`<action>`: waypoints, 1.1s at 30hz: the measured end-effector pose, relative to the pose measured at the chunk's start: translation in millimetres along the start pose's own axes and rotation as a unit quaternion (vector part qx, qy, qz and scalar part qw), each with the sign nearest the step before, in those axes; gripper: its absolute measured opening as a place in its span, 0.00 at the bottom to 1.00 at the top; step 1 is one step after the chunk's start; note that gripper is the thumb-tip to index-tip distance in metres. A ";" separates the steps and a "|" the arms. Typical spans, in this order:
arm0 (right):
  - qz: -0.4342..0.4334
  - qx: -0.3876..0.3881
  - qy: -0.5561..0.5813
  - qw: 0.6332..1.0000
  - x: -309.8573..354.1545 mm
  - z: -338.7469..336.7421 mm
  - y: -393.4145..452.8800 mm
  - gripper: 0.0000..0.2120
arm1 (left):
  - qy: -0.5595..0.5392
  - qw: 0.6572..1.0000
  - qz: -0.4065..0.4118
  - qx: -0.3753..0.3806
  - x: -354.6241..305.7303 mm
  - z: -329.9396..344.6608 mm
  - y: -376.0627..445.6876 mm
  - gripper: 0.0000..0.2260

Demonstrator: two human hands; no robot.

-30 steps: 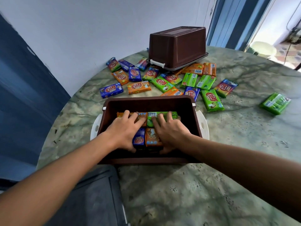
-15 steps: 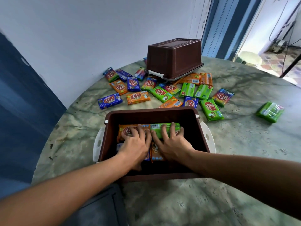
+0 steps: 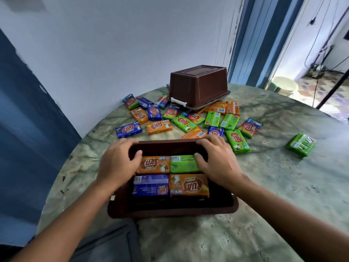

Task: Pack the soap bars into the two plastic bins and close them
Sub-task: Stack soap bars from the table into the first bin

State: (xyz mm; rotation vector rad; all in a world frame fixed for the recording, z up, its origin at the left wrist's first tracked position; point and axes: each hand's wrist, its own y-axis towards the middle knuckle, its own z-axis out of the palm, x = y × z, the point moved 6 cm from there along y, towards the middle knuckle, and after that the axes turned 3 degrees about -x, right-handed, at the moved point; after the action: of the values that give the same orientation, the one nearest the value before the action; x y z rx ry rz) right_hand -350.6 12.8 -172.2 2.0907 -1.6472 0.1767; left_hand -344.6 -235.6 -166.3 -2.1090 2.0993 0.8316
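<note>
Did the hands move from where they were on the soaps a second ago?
Yes. Both went away from the person: the left hand and right hand now grip the far rim of the open bin, instead of pressing the soap bars inside.

The open brown bin (image 3: 170,208) has four soap bars (image 3: 189,185) covering its floor, so there's no bare floor left to reach. Both hands, left hand (image 3: 118,164) and right hand (image 3: 217,159), sit on its far rim, blocking that side. Just beyond the bin, loose bars (image 3: 159,127) crowd the tabletop (image 3: 273,186) up to the upturned bin (image 3: 198,86). Right of the bin it's bare tabletop up to one green bar (image 3: 301,144).
</note>
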 end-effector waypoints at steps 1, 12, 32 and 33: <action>0.059 -0.033 0.021 0.998 -18.4 -10.2 2.9 0.21 | -0.014 0.997 -0.082 -0.004 25.0 -2.1 4.4 0.14; 0.351 0.071 0.325 0.875 -105.0 41.8 -13.6 0.21 | -0.309 0.848 -0.423 0.081 84.9 65.3 -12.2 0.19; 0.224 -0.020 -0.009 0.974 -161.7 -57.9 1.9 0.15 | -0.168 0.933 -0.193 0.255 -31.2 94.4 53.8 0.09; 0.176 -0.025 0.001 0.984 -153.3 -59.2 22.8 0.11 | -0.147 0.949 -0.158 0.231 -43.0 92.5 71.5 0.08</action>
State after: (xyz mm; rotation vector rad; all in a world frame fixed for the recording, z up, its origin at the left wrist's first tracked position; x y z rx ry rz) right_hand -402.8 170.3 -171.9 1.7470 -1.9878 0.2475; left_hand -439.6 -164.8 -204.4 -1.8593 1.5598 0.5100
